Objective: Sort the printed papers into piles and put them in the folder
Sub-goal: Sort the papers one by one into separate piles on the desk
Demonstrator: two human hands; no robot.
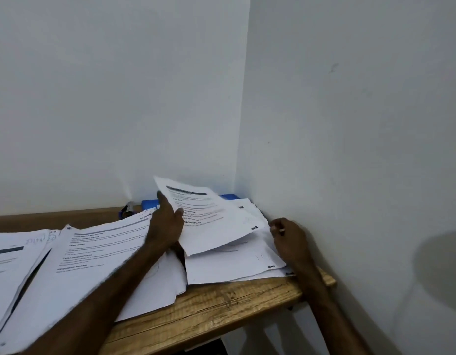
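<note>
My left hand (166, 222) holds the left edge of a printed sheet (211, 221), lifted and tilted above a pile of papers (237, 265) at the table's right end. My right hand (288, 239) rests at that pile's right edge with curled fingers pinching the paper edges. A second pile of printed papers (93, 265) lies under my left forearm. A third pile (9, 257) lies at the far left. A blue folder (151, 203) peeks out behind the papers against the back wall.
The wooden table (221, 301) ends at the right near a white side wall (350, 149). A small dark stapler-like object (127, 210) sits at the back by the wall. Bare wood shows along the front edge.
</note>
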